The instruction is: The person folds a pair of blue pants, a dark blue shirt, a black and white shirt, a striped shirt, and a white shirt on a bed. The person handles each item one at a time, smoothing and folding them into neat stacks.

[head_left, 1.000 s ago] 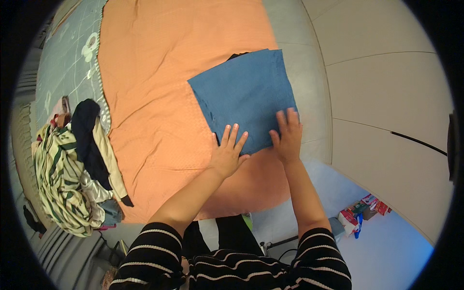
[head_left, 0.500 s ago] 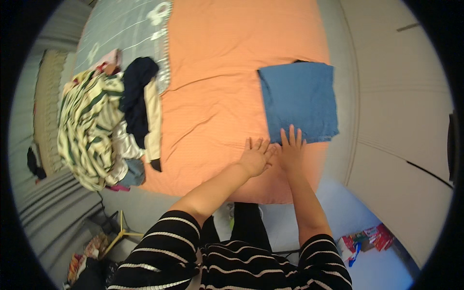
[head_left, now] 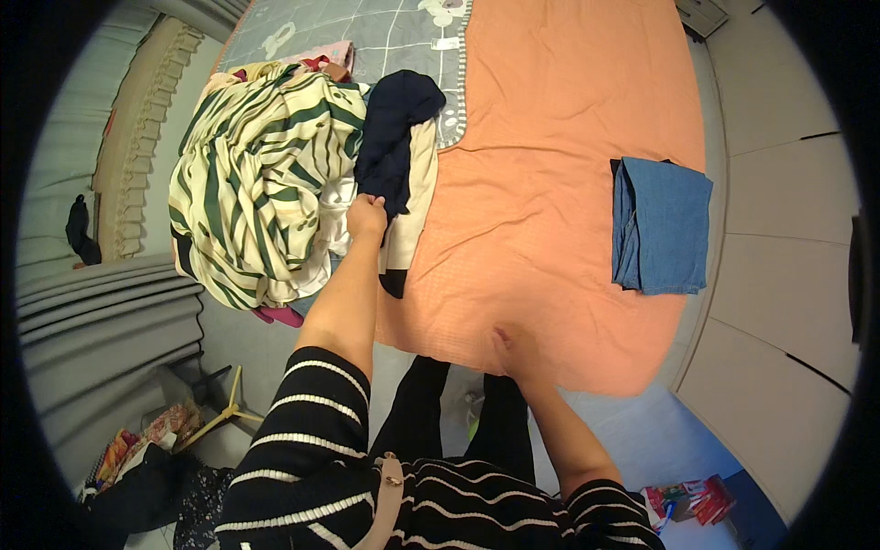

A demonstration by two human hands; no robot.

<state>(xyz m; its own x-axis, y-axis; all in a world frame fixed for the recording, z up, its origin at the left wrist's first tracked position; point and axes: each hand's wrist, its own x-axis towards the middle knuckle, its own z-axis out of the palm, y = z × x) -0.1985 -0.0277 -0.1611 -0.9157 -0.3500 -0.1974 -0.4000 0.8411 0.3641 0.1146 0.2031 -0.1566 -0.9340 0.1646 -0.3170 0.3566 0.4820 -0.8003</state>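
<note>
My left hand (head_left: 367, 216) is closed on the lower part of a navy garment (head_left: 392, 124) at the right side of a clothes heap. Under the navy cloth lies a cream garment (head_left: 417, 197) with a black end. Left of it spreads a cream-and-green striped garment (head_left: 266, 183), with white cloth showing between. My right hand (head_left: 515, 348) hovers at or just above the near edge of the bed, smeared by motion, so its fingers are unclear. Farther right, folded blue denim cloth (head_left: 665, 225) lies on the orange sheet (head_left: 541, 183), away from both hands.
A grey patterned blanket (head_left: 367, 32) covers the far left of the bed. Pale cabinets (head_left: 779, 192) line the right side. A yellow hanger-like frame (head_left: 229, 408) and dark cloth (head_left: 151, 495) are low on the left. Red packages (head_left: 701, 502) sit on the floor at lower right.
My left hand has left the blue cloth and reached left to the navy garment. My right hand has drawn back toward the bed's near edge. The blue cloth now looks narrower, folded over.
</note>
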